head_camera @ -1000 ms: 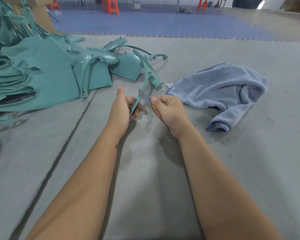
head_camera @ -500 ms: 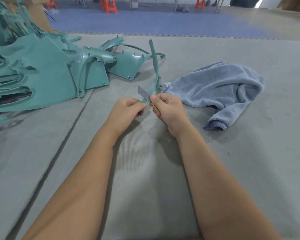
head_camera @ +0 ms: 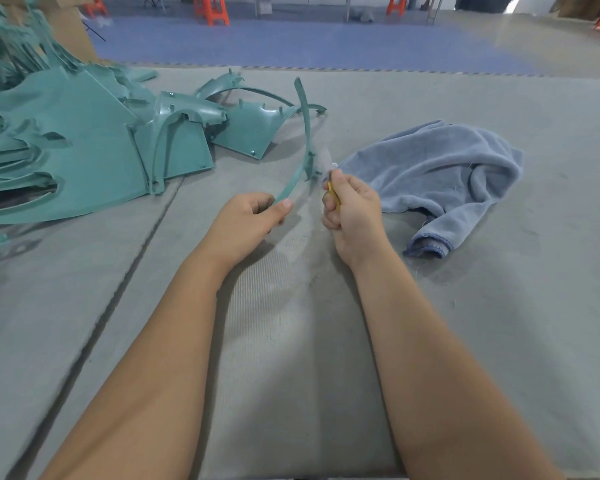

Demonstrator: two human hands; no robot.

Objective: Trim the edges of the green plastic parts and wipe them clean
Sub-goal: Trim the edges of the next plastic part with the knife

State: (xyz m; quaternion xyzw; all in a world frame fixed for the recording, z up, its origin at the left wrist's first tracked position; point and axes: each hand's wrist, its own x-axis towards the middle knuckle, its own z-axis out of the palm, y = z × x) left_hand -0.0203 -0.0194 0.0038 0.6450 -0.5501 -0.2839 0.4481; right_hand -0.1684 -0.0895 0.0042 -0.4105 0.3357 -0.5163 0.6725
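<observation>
Head view — left hand (head_camera: pixel 248 216) pinches curved green strip (head_camera: pixel 303 140); right hand (head_camera: pixel 352 207) grips yellow-handled blade (head_camera: pixel 334 194)

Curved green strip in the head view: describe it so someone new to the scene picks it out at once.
Start at the pile of green plastic parts on the left of the grey mat, then look right toward the blue towel. Between them the left hand pinches the lower end of the curved green strip. Unlike the broad panels lying flat, it is thin, arched, and rises off the mat.
</observation>
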